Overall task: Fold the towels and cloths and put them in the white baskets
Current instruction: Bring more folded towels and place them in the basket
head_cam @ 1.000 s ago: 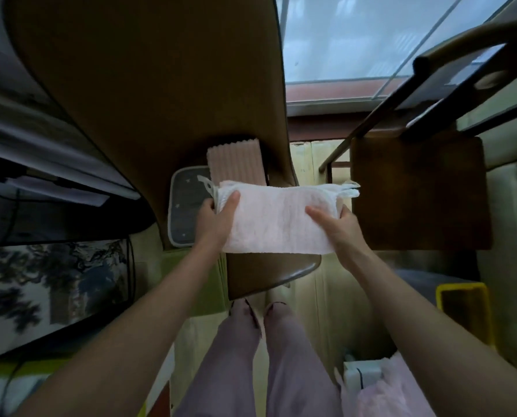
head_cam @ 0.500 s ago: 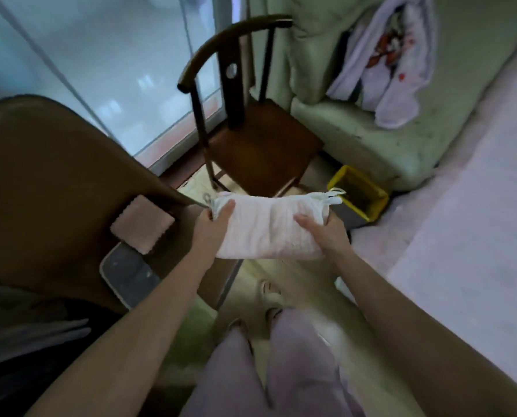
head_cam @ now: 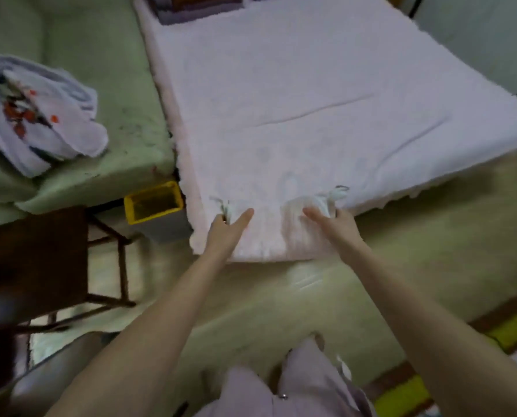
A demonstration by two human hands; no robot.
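Observation:
A pale pink folded towel (head_cam: 269, 233) hangs between my two hands in front of the near edge of a bed with a pink-white cover (head_cam: 311, 100). My left hand (head_cam: 227, 230) grips the towel's left end, thumb laid over the front. My right hand (head_cam: 332, 224) grips the right end, where white fringe sticks out. The towel blends with the bed cover, so its upper edge is hard to trace. No white basket is in view.
A yellow-rimmed bin (head_cam: 153, 206) stands on the floor by the bed's left corner. A dark wooden chair (head_cam: 37, 257) is at the left. A white cloth with a red print (head_cam: 37, 112) lies on green bedding (head_cam: 100, 70). Folded dark cloths (head_cam: 197, 7) sit at the bed's far end.
I have turned from the brown table and chair toward the bed. Both hands kept hold of the towel and carried it over to the bed's near edge.

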